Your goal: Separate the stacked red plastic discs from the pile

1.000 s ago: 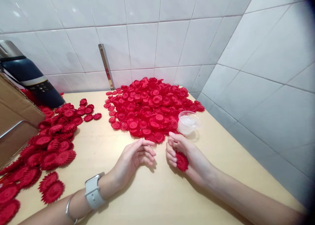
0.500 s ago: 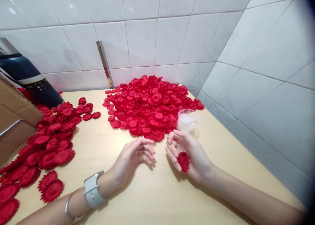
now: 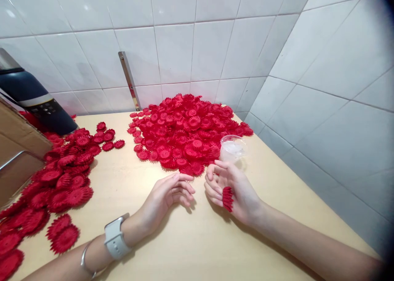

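My left hand (image 3: 169, 195) rests on the light table (image 3: 191, 248) with its fingers loosely curved and apart, holding nothing. A red scalloped piece (image 3: 227, 199) is held in the palm of my right hand (image 3: 234, 190), its lower fingers curled against it. Beyond both hands lies a large pile of red, flower-like discs (image 3: 187, 129). Just behind my right hand stands a clear plastic cup (image 3: 232, 149) with whitish contents, touching the pile's right side.
At the left, more red discs (image 3: 64, 170) spread beside a cardboard box (image 3: 21, 137). A dark blue bottle (image 3: 37, 100) leans behind the box. Against the tiled wall (image 3: 172, 47) stands a metal strip (image 3: 129, 80).
The fingers of my right hand have curled in further around the red piece, which now shows more edge-on. My left hand has hardly moved.
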`<state>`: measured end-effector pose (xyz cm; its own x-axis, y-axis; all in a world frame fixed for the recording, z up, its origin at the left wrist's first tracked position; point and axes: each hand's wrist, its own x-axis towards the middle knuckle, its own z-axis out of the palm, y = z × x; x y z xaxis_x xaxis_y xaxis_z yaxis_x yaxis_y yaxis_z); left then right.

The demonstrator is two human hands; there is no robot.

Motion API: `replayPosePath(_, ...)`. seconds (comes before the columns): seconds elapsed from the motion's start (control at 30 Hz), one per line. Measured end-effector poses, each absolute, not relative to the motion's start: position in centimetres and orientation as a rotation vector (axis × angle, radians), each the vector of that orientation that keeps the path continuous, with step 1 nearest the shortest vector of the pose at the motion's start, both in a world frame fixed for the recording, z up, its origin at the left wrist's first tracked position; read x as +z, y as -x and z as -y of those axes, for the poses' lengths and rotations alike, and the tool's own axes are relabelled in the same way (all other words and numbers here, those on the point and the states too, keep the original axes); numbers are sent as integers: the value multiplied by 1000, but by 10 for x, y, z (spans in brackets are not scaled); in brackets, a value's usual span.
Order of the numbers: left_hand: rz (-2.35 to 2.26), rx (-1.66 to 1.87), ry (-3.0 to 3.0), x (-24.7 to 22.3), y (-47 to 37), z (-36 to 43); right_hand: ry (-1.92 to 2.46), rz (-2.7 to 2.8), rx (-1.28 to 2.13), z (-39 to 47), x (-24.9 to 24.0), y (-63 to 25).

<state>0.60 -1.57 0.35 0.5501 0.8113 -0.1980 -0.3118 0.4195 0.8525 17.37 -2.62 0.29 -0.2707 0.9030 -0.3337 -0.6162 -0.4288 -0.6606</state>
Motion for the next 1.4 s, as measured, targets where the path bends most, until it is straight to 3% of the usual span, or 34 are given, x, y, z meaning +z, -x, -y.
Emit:
replayPosePath(0.43,-651,767,-881,3,-6,15,853,431,2047,29,5,-173)
replayPosePath(0.8,-668,764,-850,5,-7,15,878,494,1763,32,10,-176)
replayPosePath(1.03,-621,683,-679,8,-9,18,658,442,1890,34,17,-171)
replayPosePath(1.4,-560,562,-349,14,-16,32,780,1017,1670,40,18,-166)
